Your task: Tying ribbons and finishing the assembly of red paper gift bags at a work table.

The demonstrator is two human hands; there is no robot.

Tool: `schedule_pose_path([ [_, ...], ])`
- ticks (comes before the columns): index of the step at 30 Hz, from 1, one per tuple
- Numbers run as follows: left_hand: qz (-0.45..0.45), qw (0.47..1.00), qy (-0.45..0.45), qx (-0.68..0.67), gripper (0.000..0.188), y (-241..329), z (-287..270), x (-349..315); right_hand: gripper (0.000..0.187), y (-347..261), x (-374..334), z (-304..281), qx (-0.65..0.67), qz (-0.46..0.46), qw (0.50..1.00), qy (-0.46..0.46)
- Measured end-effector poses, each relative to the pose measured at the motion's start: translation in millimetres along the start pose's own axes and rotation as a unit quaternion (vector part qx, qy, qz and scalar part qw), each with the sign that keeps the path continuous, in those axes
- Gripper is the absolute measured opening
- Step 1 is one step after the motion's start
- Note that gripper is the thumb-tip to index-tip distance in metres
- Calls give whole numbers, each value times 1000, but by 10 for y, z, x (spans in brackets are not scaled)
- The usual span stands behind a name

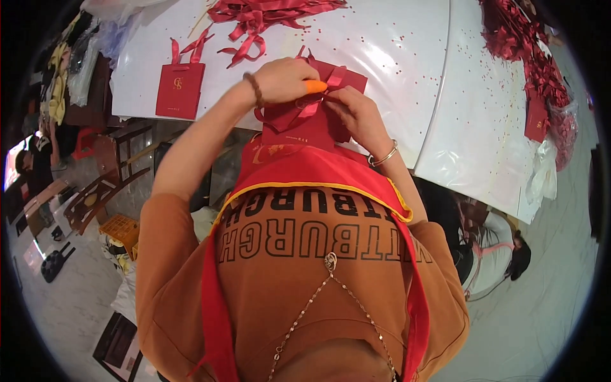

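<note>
Your left hand and your right hand come close together, and their fingertips look pinched on the shiny red ribbon. An orange cover sits on one left fingertip. The ribbon lies over the red paper bag, which is at the near edge of the table, right by your red apron. I can't tell if a second bag lies under it.

It looks like you are in the middle of tying the ribbon. The next move seems to call for a firm pinch with both hands and an even pull, so the loops stay neat and the paper doesn't crease.

Farther out, another red bag is by the table's near left corner, with its ribbon handles up. A heap of red ribbons is at the far edge. More ribbons pile along the right edge, and tiny dots are sprinkled around.
</note>
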State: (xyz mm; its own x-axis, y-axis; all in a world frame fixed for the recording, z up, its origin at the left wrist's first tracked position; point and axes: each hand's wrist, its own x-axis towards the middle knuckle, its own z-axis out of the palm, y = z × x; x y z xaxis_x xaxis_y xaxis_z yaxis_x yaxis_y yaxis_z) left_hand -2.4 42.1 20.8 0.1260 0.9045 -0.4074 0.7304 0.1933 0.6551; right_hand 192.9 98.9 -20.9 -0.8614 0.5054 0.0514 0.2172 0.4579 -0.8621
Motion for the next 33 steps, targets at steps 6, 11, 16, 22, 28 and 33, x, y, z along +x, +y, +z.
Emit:
schedule_pose_path([
  [6,-45,964,-231,-121,20,-154,-134,367,15,-85,44,22,-40,-57,997,-12],
  [11,-55,961,-228,-149,15,-76,-71,394,14,-105,28,28,-52,-68,996,-6],
  [16,-16,997,-16,-71,19,-143,-27,458,16,-42,-8,-11,-35,-55,998,-8],
  [22,-82,968,103,-214,30,-129,-477,111,15,1,-15,-13,-40,-43,998,6],
  [28,-54,975,182,114,27,-415,-113,167,14,-4,-8,2,-33,-56,998,10],
  [33,6,977,161,-137,34,-246,-37,132,15,-3,-13,5,-51,-63,997,17],
])
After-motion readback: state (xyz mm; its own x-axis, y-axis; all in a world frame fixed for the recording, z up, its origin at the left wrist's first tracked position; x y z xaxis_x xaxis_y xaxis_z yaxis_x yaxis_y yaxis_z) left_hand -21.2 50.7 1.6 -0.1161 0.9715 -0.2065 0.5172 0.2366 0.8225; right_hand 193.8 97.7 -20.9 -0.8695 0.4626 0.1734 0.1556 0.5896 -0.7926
